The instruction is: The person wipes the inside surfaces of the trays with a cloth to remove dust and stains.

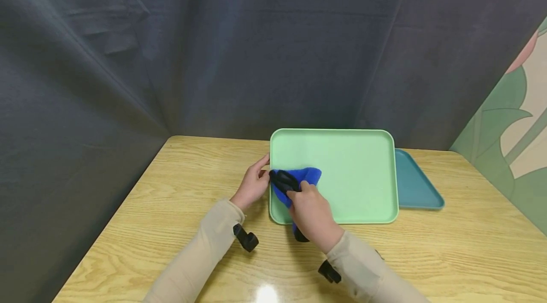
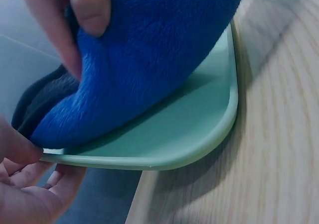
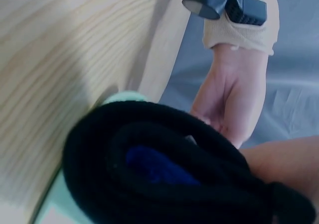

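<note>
A light green rectangular tray [image 1: 359, 175] lies on the wooden table. At its left rim is my left hand [image 1: 251, 188]; the left wrist view shows the thumb above the rim and curled fingers [image 2: 65, 184] below it, pinching the tray edge. My right hand [image 1: 314, 213] grips a bunched plush cloth [image 1: 309, 175], blue on one side and black on the other. The cloth touches the tray's left part and droops over its front rim. In the right wrist view, the folded black side [image 3: 99, 154] hides most of the right hand.
A teal tray [image 1: 416, 184] lies partly beneath the green one, sticking out to the right. Dark curtain [image 1: 278, 56] hangs behind the wooden table [image 1: 183, 189] and at its left. A wall with a painted leaf pattern [image 1: 513, 141] stands at the right.
</note>
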`<state>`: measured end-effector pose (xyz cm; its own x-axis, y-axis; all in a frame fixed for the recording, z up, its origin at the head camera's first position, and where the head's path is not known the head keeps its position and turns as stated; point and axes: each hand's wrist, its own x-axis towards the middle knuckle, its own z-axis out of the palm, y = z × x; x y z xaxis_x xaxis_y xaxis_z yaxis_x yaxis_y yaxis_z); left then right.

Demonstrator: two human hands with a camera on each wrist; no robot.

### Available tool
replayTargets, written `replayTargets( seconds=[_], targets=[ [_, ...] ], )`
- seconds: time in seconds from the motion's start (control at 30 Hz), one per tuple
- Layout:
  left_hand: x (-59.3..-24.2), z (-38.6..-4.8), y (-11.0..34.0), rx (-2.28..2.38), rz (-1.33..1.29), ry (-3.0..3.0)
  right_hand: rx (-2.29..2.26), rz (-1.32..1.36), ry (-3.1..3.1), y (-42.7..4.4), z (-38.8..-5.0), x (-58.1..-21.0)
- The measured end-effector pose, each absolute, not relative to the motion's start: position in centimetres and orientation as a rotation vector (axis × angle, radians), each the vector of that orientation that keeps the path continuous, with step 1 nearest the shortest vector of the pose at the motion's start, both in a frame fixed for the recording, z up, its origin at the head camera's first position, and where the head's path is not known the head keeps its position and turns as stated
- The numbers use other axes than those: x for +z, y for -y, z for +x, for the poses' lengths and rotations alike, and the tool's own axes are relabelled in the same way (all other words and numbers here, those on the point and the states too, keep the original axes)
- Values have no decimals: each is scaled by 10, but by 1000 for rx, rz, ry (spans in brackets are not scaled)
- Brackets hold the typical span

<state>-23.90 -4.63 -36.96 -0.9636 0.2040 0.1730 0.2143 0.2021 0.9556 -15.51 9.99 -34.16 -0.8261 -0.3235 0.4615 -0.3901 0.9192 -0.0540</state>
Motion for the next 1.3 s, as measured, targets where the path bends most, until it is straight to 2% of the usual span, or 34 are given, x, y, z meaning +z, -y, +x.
replayTargets(
  seconds=[1.3],
  targets=[
    [-370,-239,46,-1921,-444,2451,303,111,2823,-245,-157,-331]
  ],
)
